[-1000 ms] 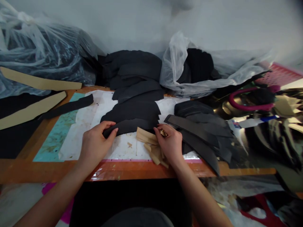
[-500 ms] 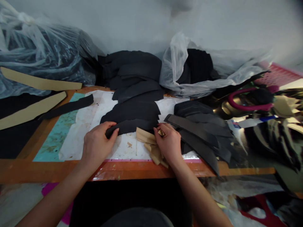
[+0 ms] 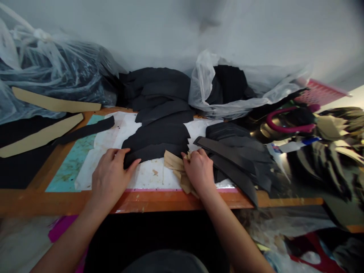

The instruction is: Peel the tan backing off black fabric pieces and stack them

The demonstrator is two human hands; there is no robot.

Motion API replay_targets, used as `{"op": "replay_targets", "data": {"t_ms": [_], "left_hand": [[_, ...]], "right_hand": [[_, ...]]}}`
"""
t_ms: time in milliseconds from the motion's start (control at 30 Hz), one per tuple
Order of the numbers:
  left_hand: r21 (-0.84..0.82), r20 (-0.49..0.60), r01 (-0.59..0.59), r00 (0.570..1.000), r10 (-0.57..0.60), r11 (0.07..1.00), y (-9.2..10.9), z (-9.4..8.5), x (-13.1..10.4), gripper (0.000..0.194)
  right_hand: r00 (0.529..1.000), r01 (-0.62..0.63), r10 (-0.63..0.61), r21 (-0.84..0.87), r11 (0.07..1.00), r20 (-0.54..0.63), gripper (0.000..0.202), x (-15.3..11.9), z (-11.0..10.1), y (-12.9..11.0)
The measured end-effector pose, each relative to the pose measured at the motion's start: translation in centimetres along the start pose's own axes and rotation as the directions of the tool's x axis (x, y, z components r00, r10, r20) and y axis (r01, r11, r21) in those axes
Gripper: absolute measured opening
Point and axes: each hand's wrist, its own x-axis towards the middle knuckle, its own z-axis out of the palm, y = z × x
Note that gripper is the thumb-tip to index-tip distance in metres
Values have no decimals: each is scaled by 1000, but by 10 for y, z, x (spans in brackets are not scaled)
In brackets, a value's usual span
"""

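Note:
A fan of overlapping black curved pieces (image 3: 156, 134) lies on white paper in front of me. At the left end of the nearest black strip (image 3: 156, 151) is my left hand (image 3: 109, 174), its thumb and fingers apart around the strip's edge. My right hand (image 3: 199, 167) is closed at the strip's right end, its fingers round a bunch of creased tan paper strips (image 3: 174, 160). Part of that bunch is hidden under the hand. Just right of it, more dark grey strips (image 3: 231, 155) lie in an overlapping heap.
Tan strips (image 3: 54, 102) lie at the left by a plastic bag (image 3: 71, 76) of dark material. Another clear bag (image 3: 203, 79) with black pieces stands at the back. A pink basket (image 3: 324, 93), a magenta-handled object (image 3: 290, 129) and a white-and-blue tube (image 3: 292, 146) are at right.
My left hand has loosened from the black strip's end, thumb and fingers spreading and shifting slightly left. My right hand stays on the tan strips. The view has shifted slightly.

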Motion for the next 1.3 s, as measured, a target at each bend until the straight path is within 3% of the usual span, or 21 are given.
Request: {"op": "replay_targets", "data": {"t_ms": [233, 367, 433, 533, 567, 633, 700, 833, 967, 1033, 1100, 1200, 1267, 1300], "left_hand": [[-121, 3, -3, 1000, 4, 993, -7, 5, 1, 31], [-208, 6, -50, 999, 52, 977, -15, 7, 6, 24], [-294, 13, -74, 997, 82, 953, -16, 4, 4, 22], [-447, -32, -158, 987, 160, 880, -14, -9, -4, 23], [-483, -75, -216, 976, 206, 849, -13, -15, -8, 22], [-520, -171, -322, 947, 273, 791, -12, -30, -14, 19], [-561, -211, -345, 938, 274, 752, -14, -43, -19, 15], [-676, -102, -182, 983, 154, 714, -20, -56, -22, 15], [-689, -49, 10, 997, -61, 725, -17, -56, -12, 25], [-709, -4, 69, 995, -102, 702, -12, -56, 0, 31], [-762, 48, 60, 998, -36, 645, 0, -57, 11, 31], [-826, 28, -85, 981, 192, 557, 32, -60, 18, 22], [-832, -24, -212, 936, 350, 512, 56, -62, 15, 18], [-830, -40, -260, 910, 412, 493, 65, -62, 13, 18]], "right_hand": [[1000, -1, -1, -98, 995, -20, 20, -13, -19, -7], [992, 45, -30, -127, 991, 121, 21, -24, -39, -11], [987, 89, -74, -104, 991, 144, 30, -28, -46, -11], [978, 206, -206, -3, 979, 37, 65, -28, -50, -11], [966, 259, -259, 34, 965, 8, 68, -27, -50, -11], [945, 324, -327, 111, 939, 8, 48, -25, -50, -9], [931, 340, -361, 242, 909, 46, 18, -26, -54, -5], [884, 340, -459, 551, 762, 90, 28, -38, -69, 15], [939, 202, -333, 644, 738, 87, 23, -50, -88, 57], [967, 137, -245, 658, 740, 75, 27, -53, -99, 81], [989, 118, -145, 642, 758, -10, 27, -56, -108, 96], [980, 176, -91, 574, 799, -174, 38, -64, -112, 93], [974, 219, -154, 534, 817, -164, 49, -71, -109, 82], [973, 229, -197, 522, 822, -116, 42, -74, -108, 79]]}}
